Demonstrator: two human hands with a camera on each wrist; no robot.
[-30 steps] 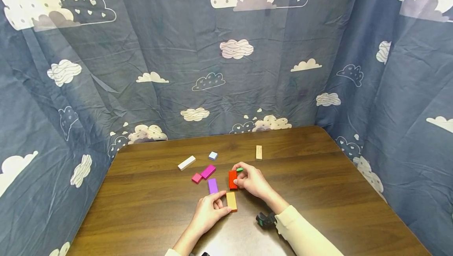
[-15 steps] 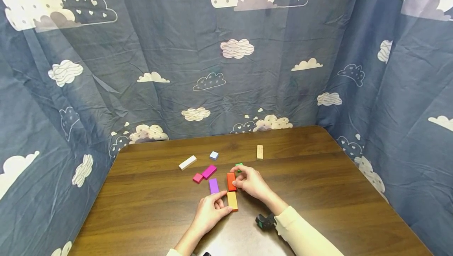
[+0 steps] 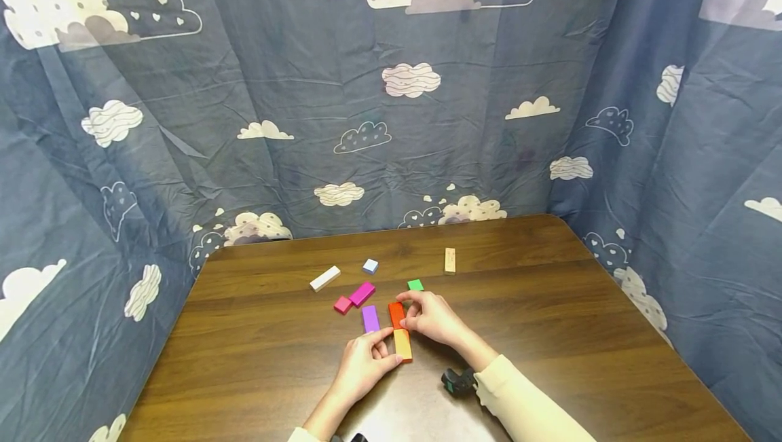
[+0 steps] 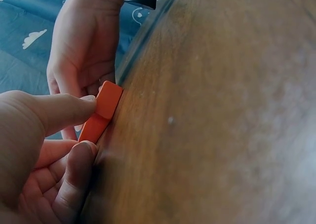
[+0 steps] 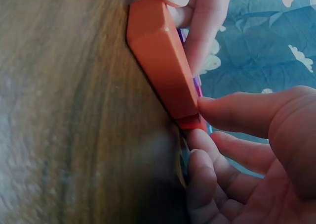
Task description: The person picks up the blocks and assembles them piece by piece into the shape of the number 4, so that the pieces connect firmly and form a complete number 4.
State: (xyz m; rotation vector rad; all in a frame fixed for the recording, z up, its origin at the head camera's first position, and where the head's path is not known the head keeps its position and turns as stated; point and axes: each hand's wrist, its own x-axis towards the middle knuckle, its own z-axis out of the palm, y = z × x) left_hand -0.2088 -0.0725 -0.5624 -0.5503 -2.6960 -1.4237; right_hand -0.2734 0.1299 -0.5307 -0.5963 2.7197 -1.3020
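On the wooden table (image 3: 263,360), my left hand (image 3: 359,369) pinches an orange block (image 3: 402,345) lengthwise, thumb at its near end and a finger at its far end. My right hand (image 3: 438,320) holds a red block (image 3: 396,313) between thumb and index finger. The two blocks lie in a line, with the red one's near end meeting the orange one's far end. In the right wrist view the orange block (image 5: 160,56) looms large, and only a small part of the red block (image 5: 192,122) shows. Just left of the red block lies a purple block (image 3: 370,318).
Beyond the right hand lies a green block (image 3: 415,285). Farther left are a magenta block (image 3: 363,294), a pink block (image 3: 343,305), a white block (image 3: 325,278) and a small light-blue block (image 3: 370,266). A plain wooden block (image 3: 450,261) lies at the back.
The right hand has brought the red block slightly left and toward the orange block, closing the gap between them. The green block is now more exposed. The left hand keeps its hold.
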